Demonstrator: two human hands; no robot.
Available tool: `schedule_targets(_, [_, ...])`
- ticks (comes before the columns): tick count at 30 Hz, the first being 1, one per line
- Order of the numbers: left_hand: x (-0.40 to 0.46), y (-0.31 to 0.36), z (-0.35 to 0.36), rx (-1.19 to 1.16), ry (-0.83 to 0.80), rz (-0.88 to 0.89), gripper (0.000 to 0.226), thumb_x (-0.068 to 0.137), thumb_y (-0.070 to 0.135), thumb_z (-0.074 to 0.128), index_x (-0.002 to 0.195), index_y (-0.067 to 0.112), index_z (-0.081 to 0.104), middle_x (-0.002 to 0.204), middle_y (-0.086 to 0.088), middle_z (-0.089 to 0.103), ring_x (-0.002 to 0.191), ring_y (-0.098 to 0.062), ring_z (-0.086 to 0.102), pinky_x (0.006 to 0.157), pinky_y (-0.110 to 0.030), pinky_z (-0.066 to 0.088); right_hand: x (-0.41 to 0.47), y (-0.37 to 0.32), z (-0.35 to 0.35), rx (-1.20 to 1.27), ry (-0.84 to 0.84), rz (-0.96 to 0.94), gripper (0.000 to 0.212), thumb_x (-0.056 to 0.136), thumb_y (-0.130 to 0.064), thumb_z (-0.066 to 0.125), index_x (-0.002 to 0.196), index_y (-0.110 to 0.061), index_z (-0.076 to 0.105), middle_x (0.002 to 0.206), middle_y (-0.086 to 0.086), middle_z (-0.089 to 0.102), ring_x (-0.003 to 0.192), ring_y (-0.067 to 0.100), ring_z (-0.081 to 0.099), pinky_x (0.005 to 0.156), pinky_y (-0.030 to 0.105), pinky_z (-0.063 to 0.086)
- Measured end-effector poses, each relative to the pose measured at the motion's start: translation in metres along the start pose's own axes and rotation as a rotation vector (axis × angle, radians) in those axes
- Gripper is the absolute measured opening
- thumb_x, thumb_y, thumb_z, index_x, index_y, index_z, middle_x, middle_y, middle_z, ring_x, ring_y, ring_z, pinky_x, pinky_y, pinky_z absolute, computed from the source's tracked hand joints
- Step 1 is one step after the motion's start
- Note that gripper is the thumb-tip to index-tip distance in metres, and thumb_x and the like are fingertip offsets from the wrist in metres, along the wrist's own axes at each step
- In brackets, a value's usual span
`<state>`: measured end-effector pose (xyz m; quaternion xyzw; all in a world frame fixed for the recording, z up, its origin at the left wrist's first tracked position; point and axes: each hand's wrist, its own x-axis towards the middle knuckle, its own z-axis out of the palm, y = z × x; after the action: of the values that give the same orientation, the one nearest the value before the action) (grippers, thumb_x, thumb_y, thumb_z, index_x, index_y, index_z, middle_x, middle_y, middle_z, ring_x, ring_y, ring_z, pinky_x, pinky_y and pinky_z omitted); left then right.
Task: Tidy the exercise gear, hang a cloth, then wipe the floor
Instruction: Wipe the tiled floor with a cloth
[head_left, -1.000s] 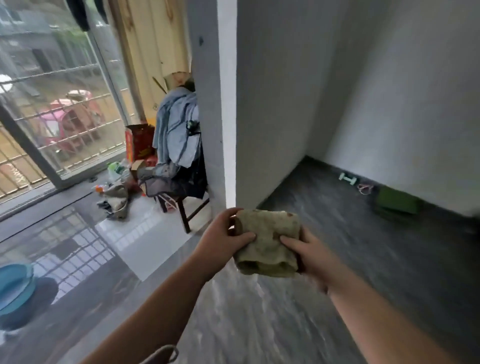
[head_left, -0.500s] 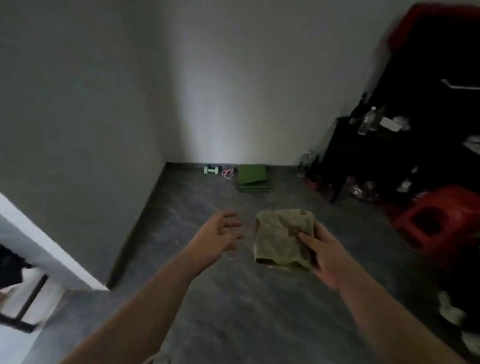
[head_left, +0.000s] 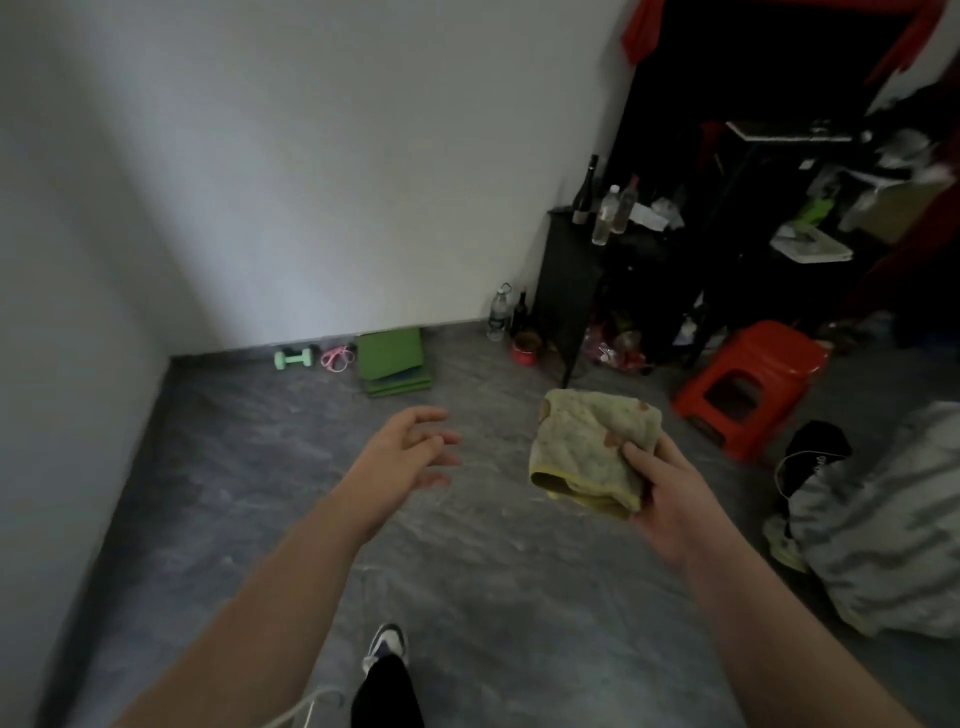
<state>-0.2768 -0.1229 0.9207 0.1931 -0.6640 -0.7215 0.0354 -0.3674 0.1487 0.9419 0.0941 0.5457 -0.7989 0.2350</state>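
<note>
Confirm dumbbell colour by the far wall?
Mint green dumbbell, on the floor beside the pink cord; head view.

A dim corner is formed by white walls (head_left: 322, 156) and grey floor (head_left: 467, 571); a dark cabinet (head_left: 569, 280) and red stool (head_left: 748, 384) are placed right.

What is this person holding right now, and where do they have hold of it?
The right hand grips a folded yellow-green cloth by its lower right corner, thumb on top. The left hand is open and holds nothing.

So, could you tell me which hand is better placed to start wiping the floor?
The right hand: it already grips the folded cloth, while the left hand is open and holds nothing.
</note>
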Motion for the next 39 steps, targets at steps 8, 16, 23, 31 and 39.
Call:
schedule_targets(8, [0.19, 0.045, -0.039, 0.026, -0.097, 0.016, 0.024, 0.1, 0.008, 0.049, 0.117, 0.021, 0.059, 0.107, -0.003, 0.071, 0.089, -0.015, 0.071, 0.071, -0.03, 0.056, 0.142, -0.03, 0.07, -0.02, 0.101, -0.053, 0.036, 0.099, -0.002, 0.045, 0.12, -0.026, 0.061, 0.113, 0.006, 0.072, 0.102, 0.029, 0.07, 0.081, 0.048, 0.055])
schedule_targets(16, [0.359, 0.112, -0.012, 0.099, -0.285, 0.033, 0.024, 0.1, 0.003, 0.047, 0.116, 0.016, 0.058, 0.105, -0.006, 0.07, 0.087, -0.019, 0.071, 0.07, -0.033, 0.056, 0.25, -0.085, 0.101, 0.032, 0.211, -0.131, 0.036, 0.097, -0.002, 0.048, 0.123, -0.022, 0.06, 0.115, 0.009, 0.071, 0.106, 0.031, 0.068, 0.088, 0.049, 0.054])
schedule_targets(23, [0.494, 0.114, 0.06, 0.312, -0.46, 0.133, 0.03, 0.098, -0.001, 0.047, 0.112, 0.024, 0.057, 0.104, -0.003, 0.07, 0.091, -0.019, 0.07, 0.074, -0.034, 0.053, 0.341, -0.135, 0.04, 0.144, 0.358, -0.233, 0.039, 0.096, -0.003, 0.047, 0.128, -0.022, 0.059, 0.119, 0.011, 0.07, 0.108, 0.033, 0.067, 0.093, 0.055, 0.05])
schedule_targets(31, [0.669, 0.142, 0.151, 1.0, -0.503, 0.394, 0.036, 0.096, 0.02, 0.05, 0.129, 0.035, 0.047, 0.125, 0.013, 0.057, 0.108, -0.003, 0.057, 0.087, -0.02, 0.044, 0.51, -0.218, -0.023, 0.158, 0.318, -0.194, 0.038, 0.095, -0.003, 0.05, 0.127, -0.021, 0.06, 0.12, 0.011, 0.069, 0.109, 0.033, 0.066, 0.092, 0.052, 0.052])
schedule_targets(39, [0.808, 0.144, 0.19, 1.367, -0.484, 0.503, 0.057, 0.097, 0.033, 0.047, 0.15, 0.029, 0.027, 0.158, -0.001, 0.028, 0.146, -0.021, 0.023, 0.118, -0.042, 0.025, 0.683, -0.272, -0.031, 0.151, 0.254, -0.078, 0.037, 0.097, -0.003, 0.05, 0.129, -0.02, 0.058, 0.12, 0.009, 0.069, 0.108, 0.029, 0.068, 0.082, 0.045, 0.056])
